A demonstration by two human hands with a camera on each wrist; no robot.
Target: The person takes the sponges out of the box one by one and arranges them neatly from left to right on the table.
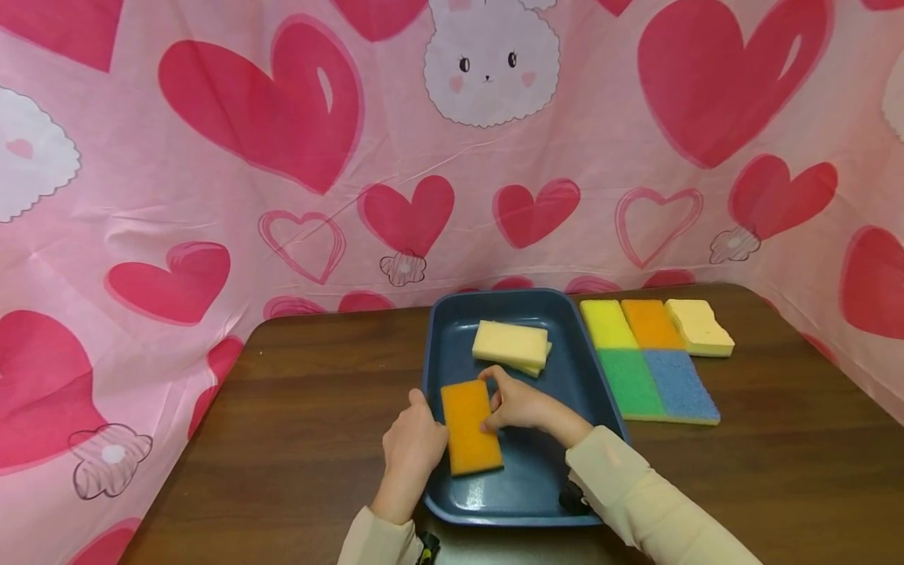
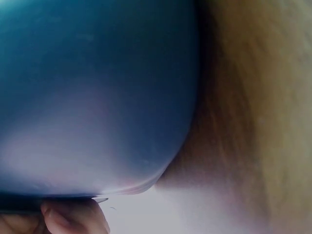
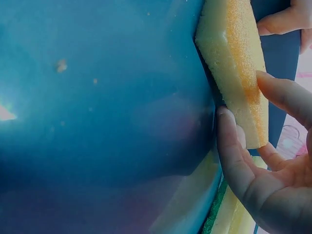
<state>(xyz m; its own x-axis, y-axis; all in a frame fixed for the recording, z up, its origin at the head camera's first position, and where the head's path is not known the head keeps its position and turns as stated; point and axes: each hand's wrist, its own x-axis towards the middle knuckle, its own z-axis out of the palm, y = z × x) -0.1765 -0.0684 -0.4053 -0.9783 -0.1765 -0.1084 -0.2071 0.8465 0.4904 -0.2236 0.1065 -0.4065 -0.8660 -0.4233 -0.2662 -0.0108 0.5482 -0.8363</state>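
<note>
An orange-faced sponge [image 1: 472, 430] with a pale foam layer lies tilted over the left part of a dark blue tray [image 1: 537, 490]. My right hand [image 1: 523, 404] grips its right side, thumb on the orange face and fingers at the foam edge, as the right wrist view shows. At the sponge's left edge, my left hand [image 1: 415, 439] holds on with bent fingers, over the tray's left rim. The left wrist view catches only some left fingers [image 2: 73, 217] at the bottom. Further back in the tray, two pale yellow sponges [image 1: 510, 343] are stacked slightly askew.
Right of the tray, a block of yellow [image 1: 603, 323], orange [image 1: 653, 323], green [image 1: 631, 382] and blue [image 1: 681, 384] sponges lies on the brown wooden table [image 1: 339, 384]. A cream wavy-edged sponge [image 1: 699, 326] sits beside it. A pink heart-print cloth [image 1: 452, 149] hangs behind.
</note>
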